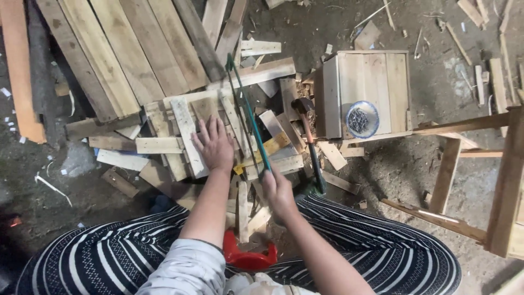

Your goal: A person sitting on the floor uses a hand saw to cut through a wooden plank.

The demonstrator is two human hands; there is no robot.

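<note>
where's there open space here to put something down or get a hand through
Bare ground lies left of the scrap pile, and a strip runs between the wooden box and the frame. The box top is partly free beside the nail bowl. It is crowded around the left hand, right hand, saw and hammer.

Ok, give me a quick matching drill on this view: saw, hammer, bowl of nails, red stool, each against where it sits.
Things:
1. Green-framed saw
2. Hammer
3. Bowl of nails
4. Red stool

Places:
A. on top of the wooden box
B. handle in the right hand
C. between the person's knees
D. on the scrap pile beside the box

Pairs: 1-B, 2-D, 3-A, 4-C. The left hand rests flat on the wood scraps.
</note>
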